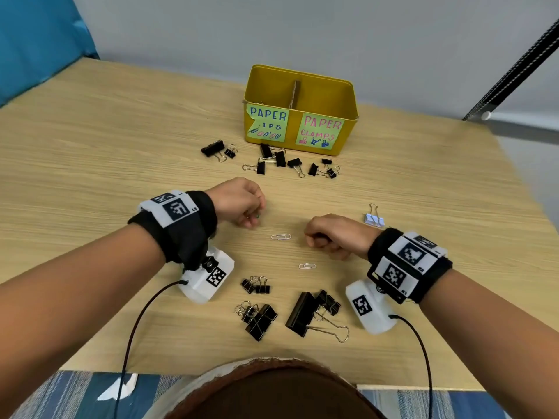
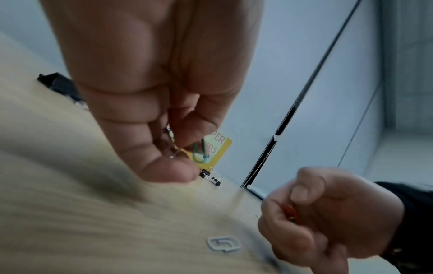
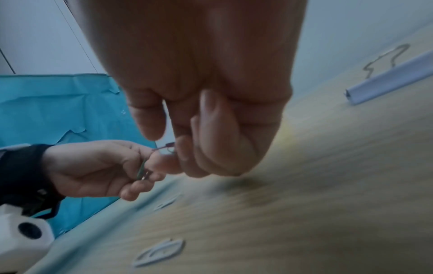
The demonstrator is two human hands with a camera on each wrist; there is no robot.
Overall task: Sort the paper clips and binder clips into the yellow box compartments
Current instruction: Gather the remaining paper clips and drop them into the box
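Note:
The yellow box (image 1: 344, 98) stands at the table's far side, a divider splitting it into a left part labelled for paper clips and a right part for clamps. My left hand (image 1: 242, 204) hovers at mid-table, pinching a green paper clip (image 2: 199, 153) together with a pale one. My right hand (image 1: 326, 237) is curled around a red paper clip (image 2: 289, 211). Two white paper clips (image 1: 280, 237) (image 1: 307, 266) lie on the wood between the hands. Black binder clips (image 1: 279, 160) lie in front of the box, and more (image 1: 299, 313) lie near me.
A white binder clip (image 1: 374, 218) lies just right of my right hand. A blue fabric panel (image 1: 36, 40) stands at the far left, a grey wall behind the box. Cables run from both wrist cameras toward the near table edge.

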